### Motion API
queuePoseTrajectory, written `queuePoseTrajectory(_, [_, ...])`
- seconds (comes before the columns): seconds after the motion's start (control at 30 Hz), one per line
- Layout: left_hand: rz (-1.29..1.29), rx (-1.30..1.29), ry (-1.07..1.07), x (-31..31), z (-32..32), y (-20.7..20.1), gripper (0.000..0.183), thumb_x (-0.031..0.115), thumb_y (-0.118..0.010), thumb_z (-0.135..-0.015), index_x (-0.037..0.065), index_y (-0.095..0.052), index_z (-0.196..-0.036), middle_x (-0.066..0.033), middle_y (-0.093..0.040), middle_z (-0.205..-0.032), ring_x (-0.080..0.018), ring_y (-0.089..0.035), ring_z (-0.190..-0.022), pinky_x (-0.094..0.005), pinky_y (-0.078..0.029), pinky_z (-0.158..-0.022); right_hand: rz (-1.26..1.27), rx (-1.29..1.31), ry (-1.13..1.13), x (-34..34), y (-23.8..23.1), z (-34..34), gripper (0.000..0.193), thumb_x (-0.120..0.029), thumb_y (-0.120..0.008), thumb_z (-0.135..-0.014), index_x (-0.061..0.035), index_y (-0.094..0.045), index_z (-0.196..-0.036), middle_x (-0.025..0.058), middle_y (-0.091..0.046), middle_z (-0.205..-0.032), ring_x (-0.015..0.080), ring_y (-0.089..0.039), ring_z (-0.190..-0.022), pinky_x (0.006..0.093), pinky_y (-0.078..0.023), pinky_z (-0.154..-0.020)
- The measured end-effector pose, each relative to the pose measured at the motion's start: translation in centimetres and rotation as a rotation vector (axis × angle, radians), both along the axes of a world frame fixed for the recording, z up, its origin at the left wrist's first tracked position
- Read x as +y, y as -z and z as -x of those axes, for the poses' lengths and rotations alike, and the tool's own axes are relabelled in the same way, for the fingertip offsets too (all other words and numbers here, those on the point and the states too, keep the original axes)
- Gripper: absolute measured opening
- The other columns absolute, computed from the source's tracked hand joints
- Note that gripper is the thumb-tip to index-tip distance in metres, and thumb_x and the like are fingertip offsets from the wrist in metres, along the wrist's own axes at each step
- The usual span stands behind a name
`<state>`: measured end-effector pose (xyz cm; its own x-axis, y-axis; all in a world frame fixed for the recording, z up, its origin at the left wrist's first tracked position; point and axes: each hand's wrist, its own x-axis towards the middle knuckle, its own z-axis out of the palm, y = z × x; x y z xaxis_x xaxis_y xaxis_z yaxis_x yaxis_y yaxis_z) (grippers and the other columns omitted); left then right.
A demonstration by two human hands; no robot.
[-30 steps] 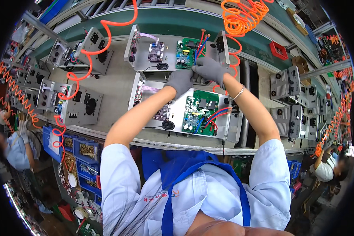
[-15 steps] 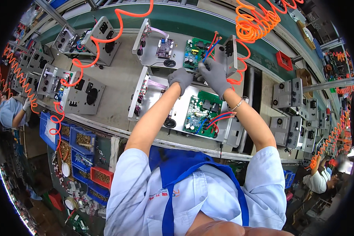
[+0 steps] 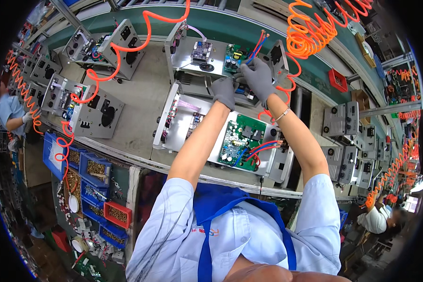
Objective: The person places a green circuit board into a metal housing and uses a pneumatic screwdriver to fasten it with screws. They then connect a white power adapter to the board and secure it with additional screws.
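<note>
In grey gloves, my hands work at the far metal chassis, which carries a purple-black circuit board and a green board. Its near edge looks raised, showing a dark slotted part beneath. My left hand is closed just below that edge; what its fingers hold is hidden. My right hand bends its fingers together beside the green board, near upright red and blue wires; its grip is unclear. Closer to me lies a second chassis with a larger green board and red and blue wires.
Orange coiled hoses hang overhead, one crossing the left units. Blue bins and a red bin of small metal parts stand lower left. Finished-looking grey units sit right. Other people work farther off.
The far chassis's near edge has shifted up and away, exposing the dark slotted part under it. My left hand has moved slightly right; the right hand stays by the green board.
</note>
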<state>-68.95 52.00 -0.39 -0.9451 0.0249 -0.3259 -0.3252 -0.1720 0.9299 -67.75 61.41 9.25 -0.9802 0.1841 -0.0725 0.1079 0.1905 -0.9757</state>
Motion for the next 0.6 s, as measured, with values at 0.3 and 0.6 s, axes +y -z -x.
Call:
queuePoseTrajectory(0.3, [-0.801, 0.042, -0.16, 2.5, 0.7, -0.8, 0.032, -0.009, -0.042, -0.081, 0.006, -0.051, -0.108, -0.0089, -0.059, -0.094, -0.0178, -0.061, -0.076, -0.0285, -0.055, -0.064, 0.013, -0.101, -0.029, 1.1, -2.9, 4.6, 0.017, -0.009, -0.054, -0.085, 0.0066, -0.052, -0.091, 0.0177, -0.064, -0.084, 0.0226, -0.067, -0.069, 0.0304, -0.057, -0.063])
queuePoseTrajectory(0.6, [-0.844, 0.075, -0.097, 2.9, 2.9, 0.8, 0.033, -0.011, -0.038, -0.077, -0.001, -0.048, -0.108, -0.0128, -0.059, -0.094, -0.0218, -0.062, -0.077, -0.0301, -0.055, -0.064, 0.074, 0.046, 0.032, 0.9, -1.1, 2.4, 0.013, -0.008, -0.055, -0.085, 0.0032, -0.052, -0.09, 0.0157, -0.064, -0.079, 0.0187, -0.066, -0.063, 0.0294, -0.055, -0.056])
